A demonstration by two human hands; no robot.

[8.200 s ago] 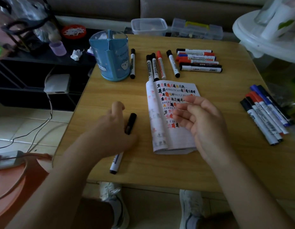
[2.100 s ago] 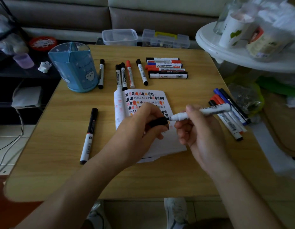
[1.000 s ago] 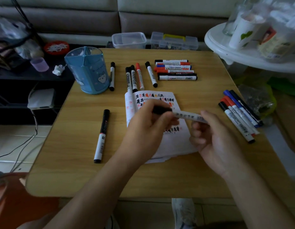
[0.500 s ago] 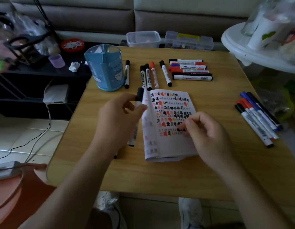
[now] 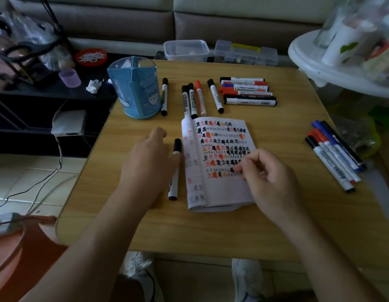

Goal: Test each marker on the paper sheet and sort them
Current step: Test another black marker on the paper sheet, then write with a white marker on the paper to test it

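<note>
Our left hand (image 5: 151, 159) rests loose over the capped black marker (image 5: 175, 168) lying beside the paper sheet (image 5: 219, 164) on the worktop (image 5: 276, 225); our right hand (image 5: 268, 178) pinches nothing, fingertips on paper. The marker looks light, stiff, smooth; we'd grip mid-barrel.

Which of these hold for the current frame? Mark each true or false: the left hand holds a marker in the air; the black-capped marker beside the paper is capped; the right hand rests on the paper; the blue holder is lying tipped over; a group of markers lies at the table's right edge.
1. The left hand holds a marker in the air. False: the black-capped marker lies on the table by that hand.
2. That marker is capped. True.
3. The right hand rests on the paper. True.
4. The blue holder is tipped over. False: it stands upright.
5. A group of markers lies at the right edge. True.
</note>
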